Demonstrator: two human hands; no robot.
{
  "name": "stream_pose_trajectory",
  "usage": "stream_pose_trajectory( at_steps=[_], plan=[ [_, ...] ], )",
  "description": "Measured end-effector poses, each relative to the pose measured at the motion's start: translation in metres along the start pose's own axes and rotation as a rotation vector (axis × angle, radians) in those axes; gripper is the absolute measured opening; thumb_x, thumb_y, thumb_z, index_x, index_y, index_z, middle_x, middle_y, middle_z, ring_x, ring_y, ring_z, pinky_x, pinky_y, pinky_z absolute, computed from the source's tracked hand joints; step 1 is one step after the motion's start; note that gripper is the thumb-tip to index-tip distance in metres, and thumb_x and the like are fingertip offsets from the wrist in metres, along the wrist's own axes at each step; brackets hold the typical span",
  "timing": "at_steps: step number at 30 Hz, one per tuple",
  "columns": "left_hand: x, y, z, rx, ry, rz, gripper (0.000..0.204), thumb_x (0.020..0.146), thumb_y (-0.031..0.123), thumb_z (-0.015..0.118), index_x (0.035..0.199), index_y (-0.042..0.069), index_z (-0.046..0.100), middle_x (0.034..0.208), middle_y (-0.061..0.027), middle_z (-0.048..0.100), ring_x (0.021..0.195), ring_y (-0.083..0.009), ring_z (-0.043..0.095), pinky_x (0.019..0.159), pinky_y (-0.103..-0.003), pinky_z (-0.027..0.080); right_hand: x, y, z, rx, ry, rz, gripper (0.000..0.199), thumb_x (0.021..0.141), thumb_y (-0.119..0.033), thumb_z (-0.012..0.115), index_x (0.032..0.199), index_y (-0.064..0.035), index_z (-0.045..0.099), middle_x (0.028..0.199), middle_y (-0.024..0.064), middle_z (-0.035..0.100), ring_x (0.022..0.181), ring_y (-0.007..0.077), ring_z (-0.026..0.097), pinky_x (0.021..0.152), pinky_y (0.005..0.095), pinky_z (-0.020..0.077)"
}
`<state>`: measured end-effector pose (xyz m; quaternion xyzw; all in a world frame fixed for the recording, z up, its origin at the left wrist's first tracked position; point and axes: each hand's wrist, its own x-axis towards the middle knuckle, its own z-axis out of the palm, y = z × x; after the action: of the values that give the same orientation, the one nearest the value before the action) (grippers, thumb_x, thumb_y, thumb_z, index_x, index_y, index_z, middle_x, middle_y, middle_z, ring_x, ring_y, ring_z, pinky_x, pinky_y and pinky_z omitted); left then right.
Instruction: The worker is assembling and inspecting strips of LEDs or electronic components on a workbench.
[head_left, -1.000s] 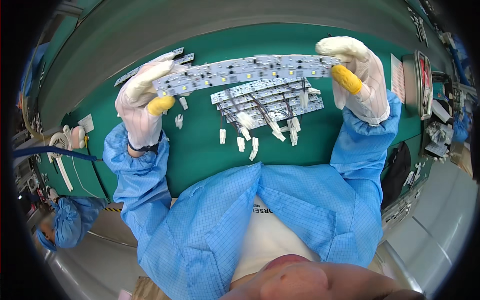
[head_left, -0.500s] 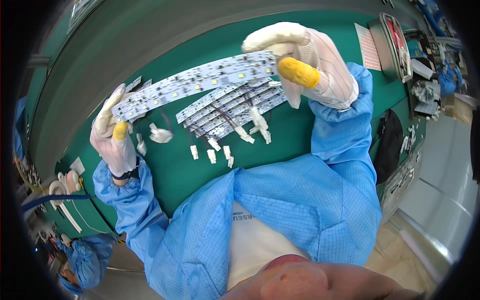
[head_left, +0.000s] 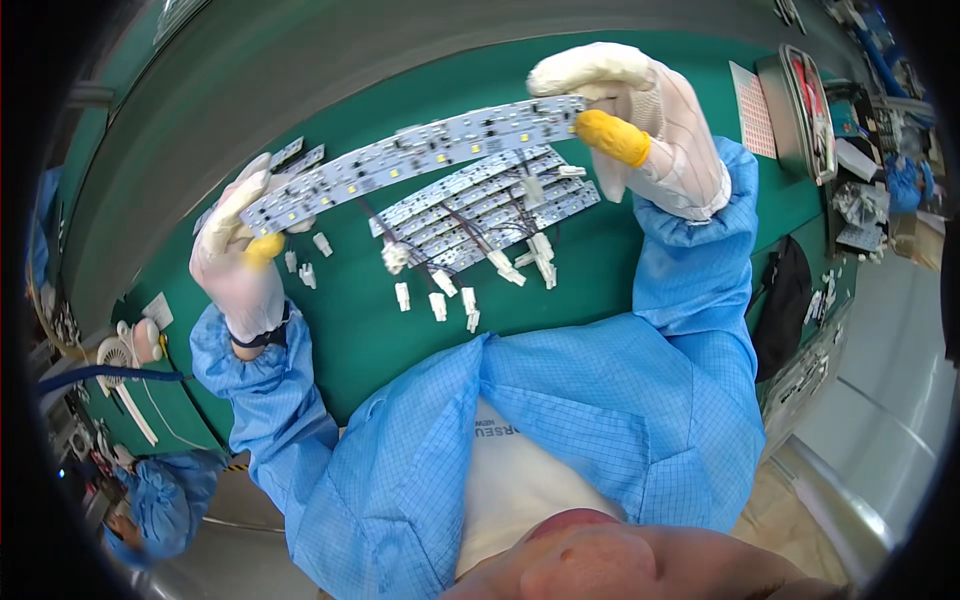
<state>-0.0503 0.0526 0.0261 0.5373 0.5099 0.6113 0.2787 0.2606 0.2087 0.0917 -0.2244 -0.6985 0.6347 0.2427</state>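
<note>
Between my two gloved hands a long curved LED circuit board is held up over the green mat, its face with chips and yellow-white LEDs showing. My left hand, with a yellow thumb cover, pinches its left end. At the right end, my right hand grips it between a yellow-covered thumb and white-covered fingers. A wire with a white plug hangs below the raised board. Beneath it lies a fanned stack of similar boards, their dark wires ending in several white connectors toward me.
More boards lie partly hidden behind my left hand, with loose connectors close by. At the right stand a metal tin and a red-patterned sheet. A small white fan sits at the left; another person's blue sleeve shows beyond.
The held board has shifted a little to the right with both hands. Its dangling plug has swung right, over the stack's left edge. Both hands keep their grip.
</note>
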Motion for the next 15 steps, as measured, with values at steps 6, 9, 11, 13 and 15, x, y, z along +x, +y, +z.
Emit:
stream_pose_trajectory(
  at_steps=[6, 9, 11, 13, 15],
  plan=[
    [0.002, 0.011, 0.001, -0.112, -0.075, 0.048, 0.04, 0.081, 0.012, 0.068, 0.113, -0.009, 0.057, 0.116, -0.0224, 0.056, 0.093, -0.026, 0.063, 0.078, -0.031, 0.053, 0.005, 0.01, 0.002, 0.111, 0.026, -0.153, 0.05, 0.079, -0.03, 0.061, 0.115, 0.0027, 0.054, 0.099, 0.0121, 0.064, 0.055, 0.0073, 0.055, 0.043, 0.0167, 0.0409],
    [-0.002, 0.024, 0.002, -0.133, -0.052, -0.071, 0.042, 0.077, 0.015, 0.072, 0.111, -0.006, 0.06, 0.11, -0.0217, 0.06, 0.094, -0.0251, 0.064, 0.079, -0.031, 0.052, 0.005, 0.015, 0.005, 0.05, 0.076, -0.093, 0.048, 0.081, -0.029, 0.06, 0.115, 0.0039, 0.054, 0.091, 0.0105, 0.065, 0.045, 0.0056, 0.048, 0.042, 0.0168, 0.035],
    [0.002, 0.023, 0.001, 0.005, -0.059, 0.017, 0.043, 0.076, 0.019, 0.072, 0.109, -0.005, 0.061, 0.108, -0.0194, 0.062, 0.094, -0.0236, 0.064, 0.079, -0.03, 0.052, 0.004, 0.012, 0.006, -0.068, 0.139, -0.071, 0.047, 0.082, -0.029, 0.059, 0.115, 0.0043, 0.054, 0.088, 0.01, 0.065, 0.043, 0.0051, 0.046, 0.042, 0.0162, 0.0344],
    [0.003, 0.024, 0.001, 0.141, -0.073, 0.098, 0.044, 0.074, 0.023, 0.073, 0.107, -0.003, 0.063, 0.105, -0.0171, 0.064, 0.095, -0.022, 0.064, 0.079, -0.03, 0.052, 0.004, 0.014, 0.005, -0.064, 0.15, -0.028, 0.06, 0.077, -0.039, 0.065, 0.116, 0.005, 0.053, 0.09, 0.0102, 0.064, 0.044, 0.0049, 0.047, 0.043, 0.0156, 0.0337],
    [0.0, 0.029, 0.0, 0.215, -0.109, 0.128, 0.047, 0.071, 0.03, 0.074, 0.104, -0.002, 0.065, 0.101, -0.0123, 0.067, 0.096, -0.0203, 0.064, 0.081, -0.029, 0.051, 0.006, 0.024, 0.005, 0.085, 0.143, -0.057, 0.077, 0.07, -0.051, 0.071, 0.117, 0.0063, 0.051, 0.093, 0.0105, 0.063, 0.046, 0.0047, 0.047, 0.043, 0.0152, 0.0337]
  ],
)
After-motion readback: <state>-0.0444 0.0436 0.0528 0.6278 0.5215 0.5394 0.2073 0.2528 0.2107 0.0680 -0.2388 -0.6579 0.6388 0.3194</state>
